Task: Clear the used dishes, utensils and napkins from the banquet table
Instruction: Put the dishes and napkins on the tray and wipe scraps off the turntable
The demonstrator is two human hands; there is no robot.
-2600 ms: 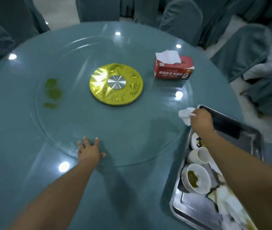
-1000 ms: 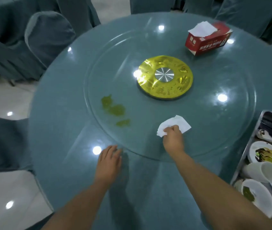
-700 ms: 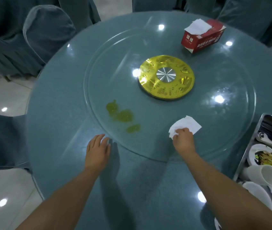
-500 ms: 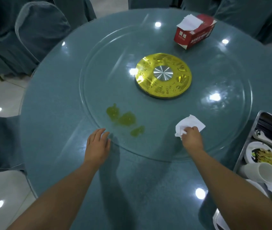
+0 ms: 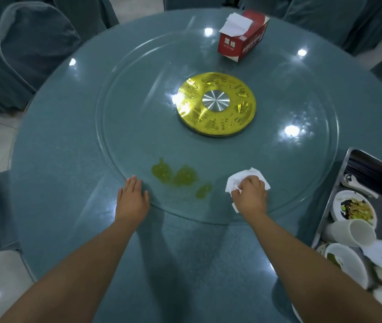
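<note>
My right hand [image 5: 250, 194] grips a crumpled white napkin [image 5: 234, 181] and presses it on the glass turntable [image 5: 138, 94], just right of three yellow-green spill patches [image 5: 180, 177]. My left hand [image 5: 132, 197] lies flat with straight fingers on the turntable's near rim, left of the spill. At the right edge a metal tray [image 5: 358, 159] holds a dirty plate [image 5: 353, 207], a tipped white cup [image 5: 351, 231], a bowl [image 5: 346, 262], a spoon and used napkins.
A gold disc with a silver hub [image 5: 216, 103] sits at the turntable's centre. A red tissue box [image 5: 241, 40] stands at the far side. Covered chairs [image 5: 29, 43] ring the round table; pale floor shows at the left.
The turntable has rotated, bringing the spill round toward me and the tissue box along with it. My right hand carried the napkin from the tray onto the glass beside the spill.
</note>
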